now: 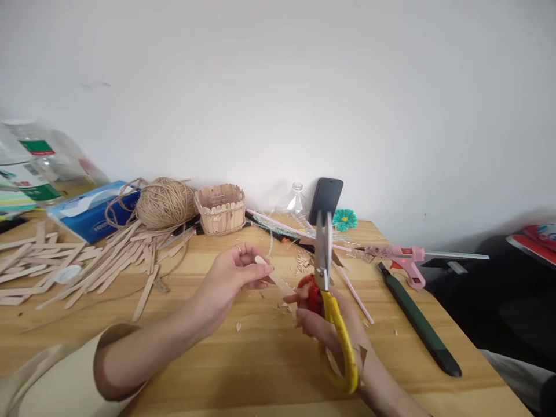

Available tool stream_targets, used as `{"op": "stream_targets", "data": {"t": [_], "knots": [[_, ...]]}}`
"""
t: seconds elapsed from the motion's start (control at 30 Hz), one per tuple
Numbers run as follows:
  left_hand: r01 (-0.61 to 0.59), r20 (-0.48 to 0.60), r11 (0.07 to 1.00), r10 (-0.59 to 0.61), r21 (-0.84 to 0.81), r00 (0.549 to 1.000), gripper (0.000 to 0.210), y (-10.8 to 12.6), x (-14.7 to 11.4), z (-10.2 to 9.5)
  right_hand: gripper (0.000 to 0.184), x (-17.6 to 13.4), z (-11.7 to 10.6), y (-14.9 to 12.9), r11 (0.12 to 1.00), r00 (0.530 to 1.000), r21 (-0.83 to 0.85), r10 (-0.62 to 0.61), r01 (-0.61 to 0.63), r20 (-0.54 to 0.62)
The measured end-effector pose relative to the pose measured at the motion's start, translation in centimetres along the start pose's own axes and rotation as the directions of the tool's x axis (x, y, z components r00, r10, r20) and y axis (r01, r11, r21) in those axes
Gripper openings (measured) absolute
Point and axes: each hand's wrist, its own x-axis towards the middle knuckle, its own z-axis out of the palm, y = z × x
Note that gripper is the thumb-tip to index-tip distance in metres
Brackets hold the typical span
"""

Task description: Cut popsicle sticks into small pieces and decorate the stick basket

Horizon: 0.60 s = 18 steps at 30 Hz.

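Observation:
Between the thumb and fingers of my left hand (243, 271) is a pale wooden craft stick (278, 281), slanting down to the right. My right hand (319, 321) grips a pair of scissors (336, 330) with one yellow and one red handle, blades pointing up and slightly parted. The fingers of my right hand come close to the stick's lower end; whether they touch it, I cannot tell. Small wood chips (284, 307) lie on the table below. Behind my left hand stands a small basket (221, 217) made of craft sticks.
Loose craft sticks (113, 263) cover the left side, near a twine ball (165, 202) and a blue tissue pack (98, 211). A phone (325, 200) leans on the wall by a green flower (344, 219). A pink glue gun (408, 260) and a dark green tool (417, 321) lie right.

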Motion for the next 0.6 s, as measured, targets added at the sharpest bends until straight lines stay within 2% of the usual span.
{"op": "stream_targets", "data": {"t": [0.1, 0.3, 0.5, 0.6], "knots": [[0.018, -0.025, 1.000, -0.019, -0.014, 1.000, 0.023, -0.2, -0.5, 0.1, 0.023, -0.2, 0.4, -0.6, 0.994, 0.992, 0.017, -0.111, 0.112, -0.055], [0.056, 0.010, 0.997, -0.056, 0.058, 0.998, 0.021, -0.5, -1.2, -0.3, 0.021, -0.3, 0.5, -0.5, 0.991, 0.991, -0.026, -0.134, 0.133, -0.026], [0.078, 0.133, 0.974, -0.108, 0.213, 0.985, 0.013, -0.2, -1.5, -0.6, 0.021, -0.7, 0.5, -0.6, 0.988, 0.988, -0.045, -0.149, 0.147, -0.031], [0.108, 0.191, 0.939, -0.178, 0.327, 0.965, 0.014, -0.1, -1.6, -0.6, 0.019, -0.6, 0.3, -0.6, 0.983, 0.984, -0.067, -0.173, 0.171, -0.031]]}}
